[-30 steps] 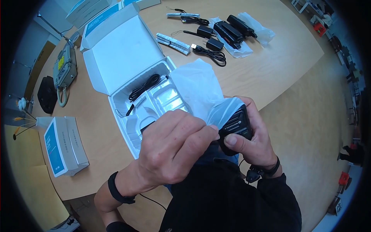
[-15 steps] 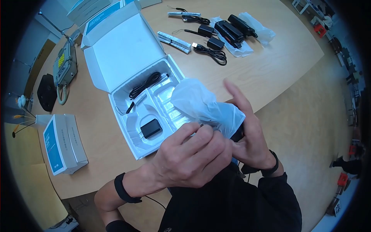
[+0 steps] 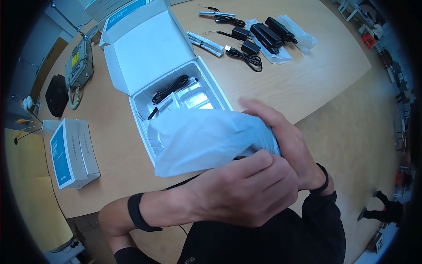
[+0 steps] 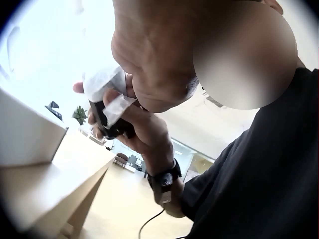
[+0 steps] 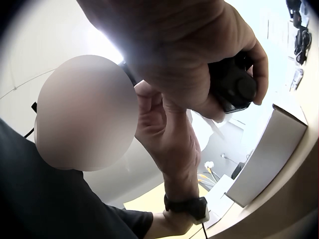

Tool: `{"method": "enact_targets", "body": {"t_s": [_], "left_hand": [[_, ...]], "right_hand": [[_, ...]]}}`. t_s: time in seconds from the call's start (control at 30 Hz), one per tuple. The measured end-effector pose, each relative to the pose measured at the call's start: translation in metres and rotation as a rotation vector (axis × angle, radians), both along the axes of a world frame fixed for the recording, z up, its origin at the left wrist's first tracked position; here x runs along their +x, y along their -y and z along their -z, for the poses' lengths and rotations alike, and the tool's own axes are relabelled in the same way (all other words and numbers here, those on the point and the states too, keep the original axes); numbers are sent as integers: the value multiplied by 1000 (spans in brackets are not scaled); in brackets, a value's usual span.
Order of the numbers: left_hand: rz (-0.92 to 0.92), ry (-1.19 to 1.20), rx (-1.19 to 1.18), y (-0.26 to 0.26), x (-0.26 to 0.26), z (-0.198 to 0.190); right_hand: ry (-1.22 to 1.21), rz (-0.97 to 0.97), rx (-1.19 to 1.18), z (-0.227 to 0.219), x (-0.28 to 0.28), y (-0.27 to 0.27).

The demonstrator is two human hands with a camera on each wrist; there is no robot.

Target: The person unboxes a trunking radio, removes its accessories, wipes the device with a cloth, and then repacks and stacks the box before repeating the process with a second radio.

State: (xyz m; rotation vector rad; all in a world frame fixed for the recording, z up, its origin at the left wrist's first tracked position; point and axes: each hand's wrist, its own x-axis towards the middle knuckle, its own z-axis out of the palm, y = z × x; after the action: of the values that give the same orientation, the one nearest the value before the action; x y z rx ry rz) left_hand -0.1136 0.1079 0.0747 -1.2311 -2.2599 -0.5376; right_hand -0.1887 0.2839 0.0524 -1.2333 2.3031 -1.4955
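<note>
My right hand (image 3: 288,143) grips a black walkie-talkie (image 5: 232,84), whose end shows between the fingers in the right wrist view. A thin white wrapper (image 3: 198,136) spreads from the walkie-talkie to the left, over the near part of the open box (image 3: 212,83). My left hand (image 3: 237,189) is in front of the walkie-talkie with curled fingers, pinching the wrapper at its near side. Its fingertips are mostly hidden behind the knuckles. In the left wrist view, a loose flap of the wrapper (image 4: 119,107) shows below that hand. A coiled black cable (image 3: 171,89) lies in the box's tray.
Two more walkie-talkies (image 3: 266,37) lie on white wrappers at the back right. Chargers (image 3: 250,47), a USB cable (image 3: 246,59) and folded papers (image 3: 205,44) lie beside them. To the left are a desk phone (image 3: 79,64) and closed white boxes (image 3: 74,154).
The wrapper has swung left and now covers the near part of the box and the charger in it. My left hand has moved right, close against the right hand.
</note>
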Motion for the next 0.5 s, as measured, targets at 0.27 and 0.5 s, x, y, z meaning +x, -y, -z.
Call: {"method": "enact_targets", "body": {"t_s": [0.27, 0.5], "left_hand": [[-388, 157, -115, 43, -23, -34], [-438, 362, 239, 60, -47, -2]], "right_hand": [[191, -160, 87, -26, -30, 6], [651, -129, 173, -95, -59, 38]]}}
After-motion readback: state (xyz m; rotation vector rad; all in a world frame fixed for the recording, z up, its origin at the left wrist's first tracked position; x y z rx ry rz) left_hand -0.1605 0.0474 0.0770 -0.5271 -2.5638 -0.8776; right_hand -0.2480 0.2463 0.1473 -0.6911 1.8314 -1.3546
